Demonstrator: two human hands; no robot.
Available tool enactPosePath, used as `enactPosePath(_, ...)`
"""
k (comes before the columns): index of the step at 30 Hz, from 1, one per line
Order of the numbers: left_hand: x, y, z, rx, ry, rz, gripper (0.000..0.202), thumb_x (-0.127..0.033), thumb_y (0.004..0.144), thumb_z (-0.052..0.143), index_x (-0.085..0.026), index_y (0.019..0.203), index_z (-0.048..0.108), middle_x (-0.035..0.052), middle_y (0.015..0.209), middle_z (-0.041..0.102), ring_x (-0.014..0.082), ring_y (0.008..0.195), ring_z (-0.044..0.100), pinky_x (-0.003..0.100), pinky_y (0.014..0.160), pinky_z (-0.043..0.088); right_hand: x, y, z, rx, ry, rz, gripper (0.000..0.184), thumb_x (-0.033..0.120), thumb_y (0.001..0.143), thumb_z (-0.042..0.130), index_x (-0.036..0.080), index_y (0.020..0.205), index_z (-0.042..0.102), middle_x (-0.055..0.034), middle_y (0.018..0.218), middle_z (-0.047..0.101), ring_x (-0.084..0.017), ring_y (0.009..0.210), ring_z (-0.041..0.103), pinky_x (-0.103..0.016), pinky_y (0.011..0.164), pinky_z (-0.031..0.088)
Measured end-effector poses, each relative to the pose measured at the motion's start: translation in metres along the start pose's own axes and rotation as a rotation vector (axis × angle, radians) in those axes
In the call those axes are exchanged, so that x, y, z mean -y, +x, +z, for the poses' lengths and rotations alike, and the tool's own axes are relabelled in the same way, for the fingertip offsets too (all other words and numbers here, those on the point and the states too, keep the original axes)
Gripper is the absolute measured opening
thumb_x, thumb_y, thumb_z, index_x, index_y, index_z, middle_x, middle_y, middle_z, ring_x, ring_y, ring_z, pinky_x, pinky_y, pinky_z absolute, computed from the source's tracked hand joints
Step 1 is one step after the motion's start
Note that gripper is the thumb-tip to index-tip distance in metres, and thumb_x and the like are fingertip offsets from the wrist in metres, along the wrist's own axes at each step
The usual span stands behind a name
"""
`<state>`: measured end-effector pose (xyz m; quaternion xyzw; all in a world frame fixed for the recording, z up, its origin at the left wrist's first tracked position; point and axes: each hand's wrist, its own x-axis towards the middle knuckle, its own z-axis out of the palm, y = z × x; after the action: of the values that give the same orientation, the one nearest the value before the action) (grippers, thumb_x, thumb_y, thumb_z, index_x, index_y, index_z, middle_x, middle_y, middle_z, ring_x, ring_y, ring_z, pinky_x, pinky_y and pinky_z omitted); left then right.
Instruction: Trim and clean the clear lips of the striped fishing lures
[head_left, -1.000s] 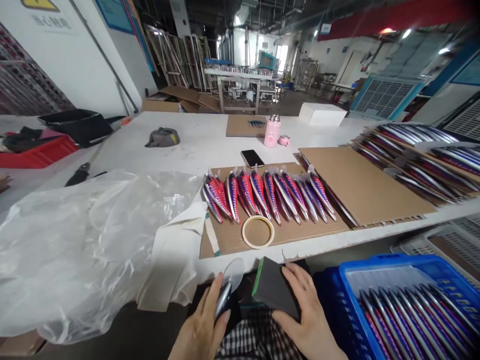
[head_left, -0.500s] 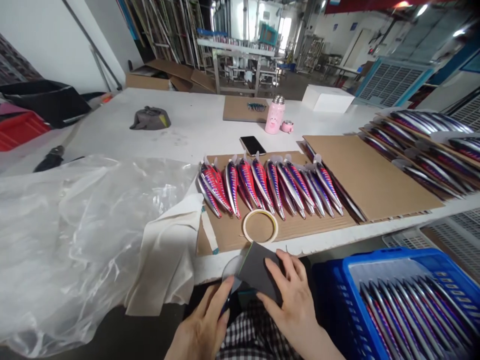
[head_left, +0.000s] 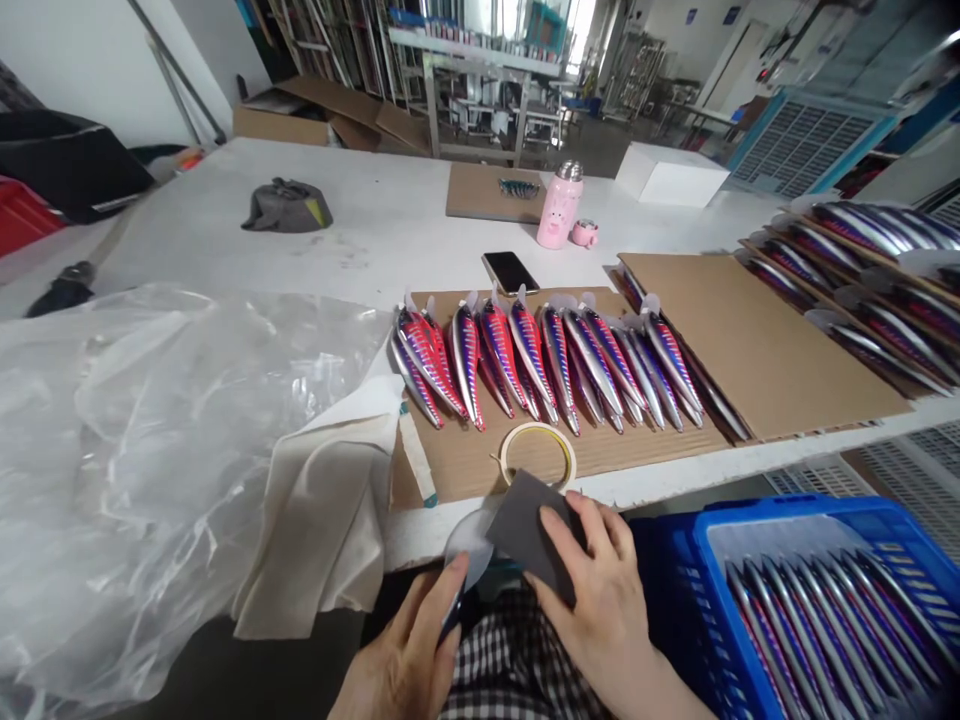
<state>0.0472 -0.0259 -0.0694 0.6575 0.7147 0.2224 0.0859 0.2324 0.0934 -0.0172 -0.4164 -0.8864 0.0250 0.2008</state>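
Note:
My left hand (head_left: 409,640) is closed around a fishing lure whose clear rounded lip (head_left: 469,545) sticks up past the fingers; most of its body is hidden in the grip. In my right hand (head_left: 600,585), thumb and fingers hold a dark grey sanding pad (head_left: 529,530), tilted, its left corner close beside the lip. Both hands are over my lap at the table's front edge. Behind them, a roll of masking tape (head_left: 571,458) lies on cardboard (head_left: 450,465), partly covered by the pad. A row of red, purple and silver fishing lures (head_left: 529,350) rests there too.
Plastic sheeting (head_left: 172,430) and a beige cloth (head_left: 319,510) cover the left side. A blue basket (head_left: 705,590) of lures stands at the lower right. Stacked lures (head_left: 862,300) on cardboard are far right. A phone (head_left: 510,272) and pink bottle (head_left: 559,212) stand farther back.
The sanding pad has moved right relative to the lure, showing more of the clear lip. My left hand keeps its grip. The camera view has tilted slightly downward.

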Motion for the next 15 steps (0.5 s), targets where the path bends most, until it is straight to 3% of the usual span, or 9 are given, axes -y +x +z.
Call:
enactPosePath(5, 0.0067, 0.0013, -0.0035, 0.080, -0.040, 0.077, 0.069, -0.014, 0.089, 0.043, -0.031, 0.150, 0.014, 0.0097, 0.127, 0.063, 0.0204, 0.100, 0.071, 0.022, 0.072, 0.061, -0.0003, 0.0021, -0.0038, -0.012, -0.012, -0.156, 0.037, 0.023, 0.077, 0.061, 0.024, 0.114, 0.061, -0.0104, 0.119, 0.053, -0.030, 0.099, 0.046, -0.042, 0.084, 0.045)
enactPosePath(9, 0.0036, 0.0035, -0.0057, 0.090, -0.033, 0.058, 0.070, -0.012, 0.088, 0.042, -0.030, 0.150, 0.013, 0.0105, 0.124, 0.064, 0.0208, 0.098, 0.071, 0.022, 0.070, 0.061, -0.0008, 0.0004, -0.0040, -0.007, -0.038, -0.052, 0.041, 0.020, 0.075, 0.063, 0.022, 0.115, 0.060, -0.0115, 0.122, 0.052, -0.032, 0.102, 0.045, -0.045, 0.086, 0.044)
enactPosePath(13, 0.0007, 0.0041, -0.0060, 0.077, -0.032, 0.061, 0.070, -0.010, 0.086, 0.043, -0.029, 0.148, 0.017, 0.0100, 0.124, 0.064, 0.0207, 0.100, 0.070, 0.022, 0.071, 0.061, -0.0016, -0.0010, -0.0049, 0.020, -0.002, -0.155, 0.041, 0.023, 0.076, 0.065, 0.024, 0.116, 0.060, -0.0099, 0.121, 0.053, -0.030, 0.101, 0.046, -0.042, 0.086, 0.044)
enactPosePath(15, 0.0011, 0.0032, -0.0050, 0.062, -0.013, 0.062, 0.068, -0.011, 0.087, 0.043, -0.027, 0.148, 0.018, 0.0115, 0.124, 0.064, 0.0212, 0.099, 0.071, 0.023, 0.070, 0.061, -0.0020, -0.0001, -0.0062, 0.026, -0.010, -0.093, 0.041, 0.022, 0.076, 0.066, 0.024, 0.117, 0.060, -0.0097, 0.121, 0.054, -0.031, 0.102, 0.046, -0.042, 0.088, 0.044)
